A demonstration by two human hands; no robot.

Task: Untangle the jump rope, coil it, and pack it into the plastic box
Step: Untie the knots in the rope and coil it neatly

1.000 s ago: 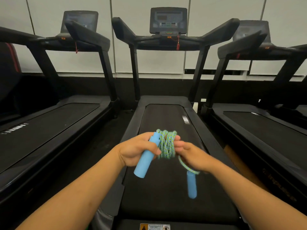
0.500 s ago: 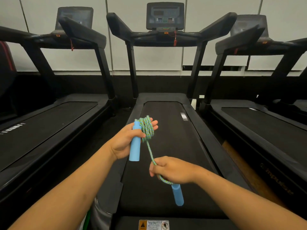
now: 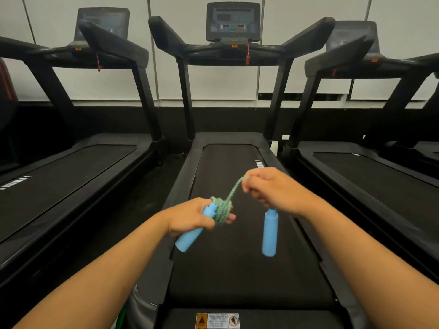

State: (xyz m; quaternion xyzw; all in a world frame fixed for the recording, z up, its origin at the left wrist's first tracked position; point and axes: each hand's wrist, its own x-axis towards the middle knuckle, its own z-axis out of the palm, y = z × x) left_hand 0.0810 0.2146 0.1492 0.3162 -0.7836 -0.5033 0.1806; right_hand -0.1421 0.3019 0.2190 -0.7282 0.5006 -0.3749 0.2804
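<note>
A jump rope with a green-and-blue braided cord and two light blue foam handles is in my hands above the middle treadmill belt. My left hand [image 3: 190, 218] grips one blue handle [image 3: 190, 237] together with the coiled cord [image 3: 222, 211] wound beside it. A short stretch of cord [image 3: 235, 187] runs up and right to my right hand [image 3: 273, 188], which pinches it. The second blue handle [image 3: 270, 231] hangs straight down below my right hand. No plastic box is in view.
Three black treadmills stand side by side; the middle treadmill [image 3: 228, 257] lies under my hands, with its console [image 3: 234, 22] ahead. A left treadmill [image 3: 59, 176] and a right treadmill [image 3: 370, 172] flank it. A warning sticker [image 3: 217, 320] sits at the near edge.
My right hand has risen from low near the belt to up and right, drawing the cord taut. My left hand with the coil has dropped lower and tilted its handle.
</note>
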